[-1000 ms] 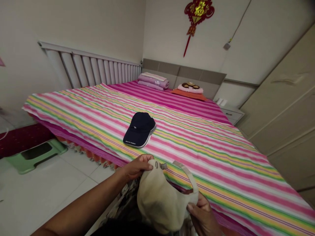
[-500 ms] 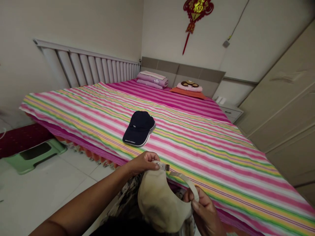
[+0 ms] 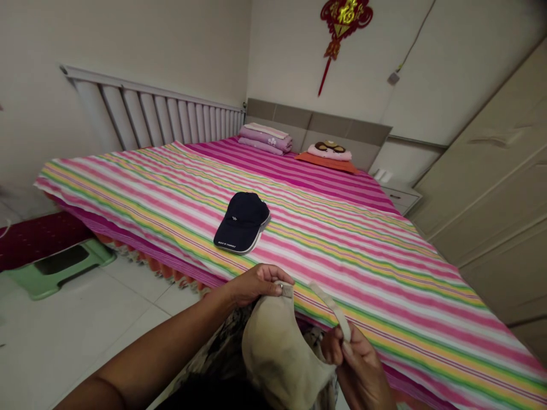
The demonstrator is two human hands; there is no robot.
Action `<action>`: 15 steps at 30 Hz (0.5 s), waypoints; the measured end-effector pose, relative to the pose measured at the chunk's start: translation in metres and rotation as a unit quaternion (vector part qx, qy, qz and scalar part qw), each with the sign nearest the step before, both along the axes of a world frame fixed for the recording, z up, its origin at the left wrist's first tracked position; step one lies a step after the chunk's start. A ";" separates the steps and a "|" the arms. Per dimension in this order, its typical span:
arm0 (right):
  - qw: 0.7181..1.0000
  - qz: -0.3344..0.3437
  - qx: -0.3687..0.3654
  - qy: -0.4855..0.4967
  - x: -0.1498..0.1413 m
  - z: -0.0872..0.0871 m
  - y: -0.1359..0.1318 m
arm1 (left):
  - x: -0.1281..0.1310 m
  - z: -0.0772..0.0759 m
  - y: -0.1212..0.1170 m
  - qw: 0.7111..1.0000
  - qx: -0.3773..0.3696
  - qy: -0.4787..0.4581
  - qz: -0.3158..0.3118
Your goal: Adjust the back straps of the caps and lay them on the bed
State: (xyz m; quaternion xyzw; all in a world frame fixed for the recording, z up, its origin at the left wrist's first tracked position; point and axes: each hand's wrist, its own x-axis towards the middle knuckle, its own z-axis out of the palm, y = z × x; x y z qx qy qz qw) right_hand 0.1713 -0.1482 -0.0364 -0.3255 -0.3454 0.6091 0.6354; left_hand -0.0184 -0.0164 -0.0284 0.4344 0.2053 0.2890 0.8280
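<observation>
Left grip (image 3: 258,285) (head view): pinching cream cap (image 3: 282,353) at tab (image 3: 288,291).
Right grip (image 3: 363,364): pinching strap (image 3: 331,304) near base.
Strap: long axis runs from right grip toward left; tip nearer left grip, apart from tab.
Cream cap: between both grips.
Navy cap (image 3: 242,222): on bed (image 3: 384,256), beyond left grip.
Nightstand (image 3: 404,199): beyond right grip; contents hidden.
</observation>
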 end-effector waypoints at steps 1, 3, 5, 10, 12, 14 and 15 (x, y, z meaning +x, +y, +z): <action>1.000 -0.006 -0.001 0.002 0.000 0.001 0.001 | 0.001 0.000 -0.001 1.000 -0.001 -0.006 -0.002; 1.000 -0.012 -0.008 0.005 -0.001 0.002 0.001 | 0.003 0.000 -0.001 1.000 -0.002 -0.017 0.000; 1.000 -0.013 -0.012 0.010 -0.001 0.003 0.001 | 0.005 0.000 -0.002 1.000 0.001 -0.021 0.004; 1.000 -0.026 -0.012 0.012 -0.003 0.009 0.002 | 0.006 -0.002 -0.004 1.000 0.014 0.017 -0.012; 1.000 -0.029 -0.011 0.007 -0.004 0.010 0.004 | 0.004 -0.004 -0.006 0.999 0.022 0.033 -0.027; 0.999 -0.032 -0.013 0.004 -0.004 0.009 0.005 | 0.001 -0.006 -0.008 0.997 0.042 0.042 -0.044; 0.999 -0.035 -0.017 0.003 -0.004 0.009 0.005 | 0.000 -0.008 -0.009 0.995 0.061 0.052 -0.051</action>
